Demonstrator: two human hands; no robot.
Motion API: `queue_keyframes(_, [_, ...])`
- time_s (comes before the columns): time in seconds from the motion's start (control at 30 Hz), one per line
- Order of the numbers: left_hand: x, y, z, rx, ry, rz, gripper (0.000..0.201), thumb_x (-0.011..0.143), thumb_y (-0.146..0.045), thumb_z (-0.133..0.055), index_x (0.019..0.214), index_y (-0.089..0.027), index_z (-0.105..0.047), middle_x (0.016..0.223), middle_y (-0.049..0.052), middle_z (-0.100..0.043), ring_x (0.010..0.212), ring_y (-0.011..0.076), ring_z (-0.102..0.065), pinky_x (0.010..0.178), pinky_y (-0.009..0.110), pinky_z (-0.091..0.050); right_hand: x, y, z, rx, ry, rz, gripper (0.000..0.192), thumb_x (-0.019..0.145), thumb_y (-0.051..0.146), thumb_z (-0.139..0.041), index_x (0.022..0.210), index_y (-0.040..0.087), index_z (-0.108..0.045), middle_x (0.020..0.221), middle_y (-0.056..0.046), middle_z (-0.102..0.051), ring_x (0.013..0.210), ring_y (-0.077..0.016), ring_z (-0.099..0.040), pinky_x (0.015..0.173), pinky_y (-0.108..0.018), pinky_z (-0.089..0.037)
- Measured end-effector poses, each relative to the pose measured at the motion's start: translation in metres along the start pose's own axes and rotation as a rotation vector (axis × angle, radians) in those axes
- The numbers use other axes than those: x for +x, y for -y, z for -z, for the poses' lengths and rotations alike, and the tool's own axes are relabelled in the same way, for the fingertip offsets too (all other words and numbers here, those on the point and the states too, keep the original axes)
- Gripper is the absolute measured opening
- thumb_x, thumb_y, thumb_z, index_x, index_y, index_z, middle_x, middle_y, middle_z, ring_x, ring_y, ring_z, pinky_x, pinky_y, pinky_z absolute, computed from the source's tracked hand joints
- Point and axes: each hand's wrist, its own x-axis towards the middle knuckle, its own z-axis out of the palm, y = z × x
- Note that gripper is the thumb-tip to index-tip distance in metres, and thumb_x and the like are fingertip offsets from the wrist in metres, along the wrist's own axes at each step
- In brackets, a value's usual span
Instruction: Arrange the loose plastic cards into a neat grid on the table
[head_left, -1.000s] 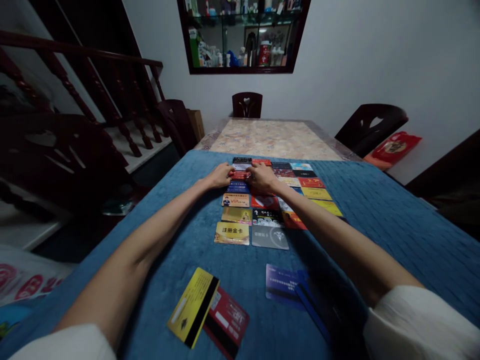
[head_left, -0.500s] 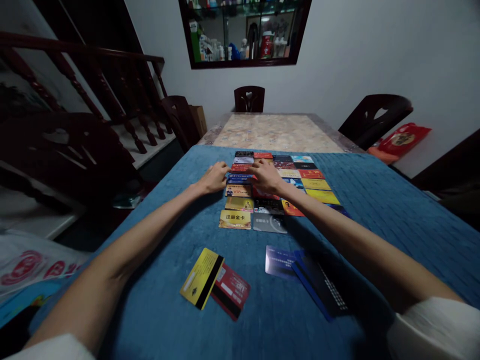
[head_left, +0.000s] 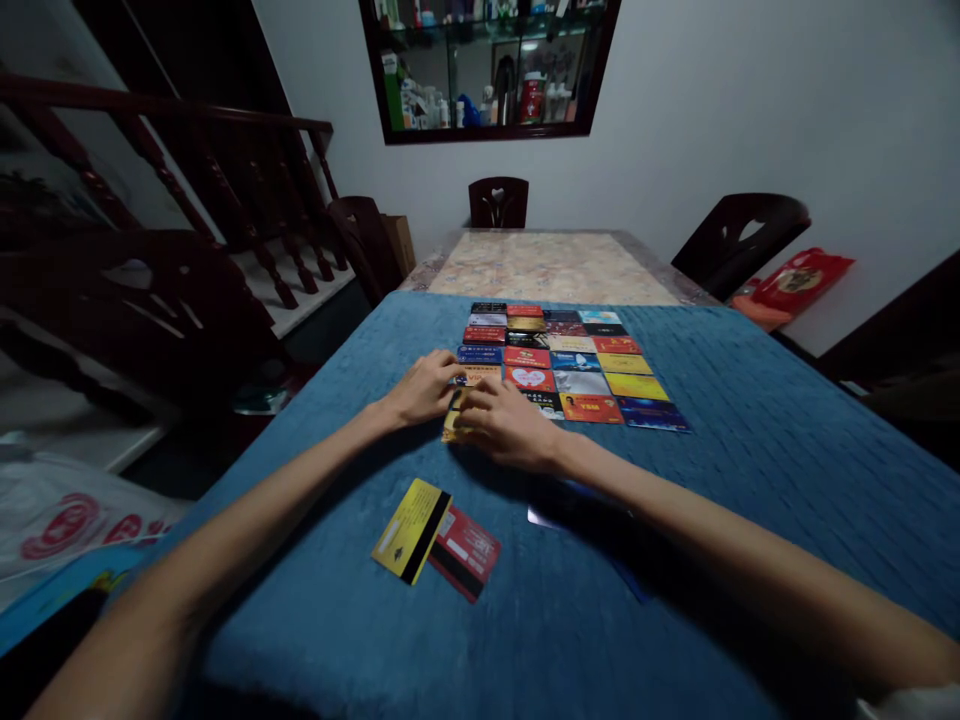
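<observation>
Rows of plastic cards lie edge to edge on the blue tablecloth (head_left: 330,480). My right hand (head_left: 514,425) rests over the bottom left of this grid, fingers bent and spread. Its fingertips are on a gold card (head_left: 452,430), partly hidden beneath them. Left of the same column is my left hand (head_left: 426,388), fingers apart, with the tips by the orange VIP card (head_left: 480,374) and the gold card's upper edge. A red card with a white heart (head_left: 529,378) and an orange card (head_left: 591,408) lie further right. What lies under my right palm is hidden.
Closer to me, a yellow card (head_left: 412,530) overlaps a red card (head_left: 466,552). A purplish card (head_left: 544,517) shows partly under my right forearm, with dark cards in shadow. Dark wooden chairs (head_left: 499,202) surround the table; a white bag (head_left: 82,510) is at left.
Both hands have come back toward me, from the grid's upper left rows to its lower left corner. The upper left cards are now uncovered, and my right hand covers the lower left ones.
</observation>
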Motion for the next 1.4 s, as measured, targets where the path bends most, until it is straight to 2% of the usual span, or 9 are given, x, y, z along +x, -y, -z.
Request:
queue_keyframes(0.13, [-0.012, -0.012, 0.002, -0.034, -0.007, -0.006, 0.027, 0.085, -0.011, -0.051, 0.104, -0.015, -0.07, 0.108, 0.011, -0.062, 0.1, 0.0238, -0.058, 0.09, 0.039, -0.05, -0.009, 0.035, 0.0, 0.103, 0.049, 0.115, 0.024, 0.093, 0.028, -0.056, 0.113, 0.02, -0.068, 0.117, -0.009, -0.067, 0.109, -0.0257, -0.046, 0.094, -0.043, -0.036])
queue_keyframes(0.23, [-0.019, -0.02, 0.002, -0.048, -0.004, 0.003, 0.025, 0.087, -0.012, -0.052, 0.105, -0.014, -0.069, 0.109, 0.012, -0.063, 0.102, 0.0238, -0.058, 0.091, 0.04, -0.05, -0.011, 0.053, 0.002, 0.166, 0.119, 0.195, 0.033, 0.088, 0.028, -0.063, 0.119, 0.017, -0.066, 0.128, -0.007, -0.064, 0.113, -0.0261, -0.044, 0.098, -0.043, -0.035])
queue_keyframes(0.33, [-0.024, -0.027, 0.001, -0.079, -0.013, 0.021, 0.024, 0.088, -0.012, -0.053, 0.104, -0.015, -0.069, 0.11, 0.011, -0.063, 0.103, 0.0228, -0.058, 0.093, 0.04, -0.051, -0.011, 0.064, 0.001, 0.184, 0.164, 0.23, 0.042, 0.086, 0.03, -0.065, 0.126, 0.017, -0.062, 0.137, -0.008, -0.06, 0.119, -0.0277, -0.042, 0.099, -0.045, -0.034])
queue_keyframes(0.5, [-0.033, -0.035, -0.001, -0.145, -0.045, 0.055, 0.024, 0.086, -0.009, -0.054, 0.102, -0.017, -0.071, 0.111, 0.011, -0.065, 0.104, 0.0221, -0.06, 0.093, 0.04, -0.052, -0.011, 0.071, -0.006, 0.184, 0.204, 0.228, 0.044, 0.092, 0.039, -0.059, 0.131, 0.018, -0.059, 0.142, -0.007, -0.058, 0.117, -0.0295, -0.042, 0.098, -0.049, -0.034])
queue_keyframes(0.77, [-0.049, -0.037, -0.003, -0.213, -0.124, 0.071, 0.024, 0.088, -0.01, -0.052, 0.1, -0.017, -0.071, 0.106, 0.01, -0.065, 0.101, 0.0207, -0.061, 0.092, 0.037, -0.053, -0.013, 0.073, -0.009, 0.147, 0.194, 0.179, 0.041, 0.089, 0.04, -0.062, 0.125, 0.02, -0.062, 0.132, -0.008, -0.062, 0.117, -0.0294, -0.043, 0.099, -0.049, -0.034])
queue_keyframes(0.97, [-0.053, -0.045, -0.003, -0.207, -0.107, 0.031, 0.021, 0.087, -0.011, -0.053, 0.095, -0.018, -0.071, 0.103, 0.009, -0.065, 0.098, 0.0207, -0.061, 0.088, 0.036, -0.053, -0.021, 0.074, -0.006, 0.088, 0.191, 0.126, 0.037, 0.091, 0.04, -0.063, 0.121, 0.02, -0.064, 0.123, -0.01, -0.064, 0.114, -0.0293, -0.045, 0.098, -0.049, -0.036])
queue_keyframes(1.13, [-0.054, -0.054, -0.001, -0.218, -0.115, -0.01, 0.018, 0.088, -0.012, -0.052, 0.093, -0.016, -0.069, 0.1, 0.01, -0.065, 0.095, 0.0208, -0.06, 0.086, 0.035, -0.052, -0.032, 0.072, -0.002, 0.035, 0.207, -0.026, 0.04, 0.09, 0.045, -0.065, 0.12, 0.019, -0.065, 0.12, -0.013, -0.062, 0.112, -0.0294, -0.046, 0.094, -0.047, -0.039])
queue_keyframes(1.27, [-0.056, -0.062, 0.005, -0.273, -0.024, -0.091, 0.016, 0.087, -0.013, -0.052, 0.084, -0.016, -0.068, 0.09, 0.007, -0.064, 0.084, 0.0176, -0.06, 0.078, 0.031, -0.05, -0.04, 0.065, 0.003, 0.048, 0.217, -0.179, 0.042, 0.088, 0.045, -0.069, 0.121, 0.019, -0.063, 0.124, -0.014, -0.06, 0.111, -0.0293, -0.047, 0.09, -0.046, -0.042])
queue_keyframes(1.4, [-0.058, -0.067, 0.012, -0.284, 0.056, -0.156, 0.013, 0.085, -0.015, -0.055, 0.077, -0.015, -0.065, 0.083, 0.006, -0.061, 0.08, 0.0174, -0.058, 0.075, 0.03, -0.047, -0.046, 0.055, 0.008, 0.038, 0.236, -0.238, 0.038, 0.089, 0.041, -0.068, 0.121, 0.021, -0.063, 0.119, -0.012, -0.062, 0.106, -0.0276, -0.049, 0.087, -0.044, -0.042])
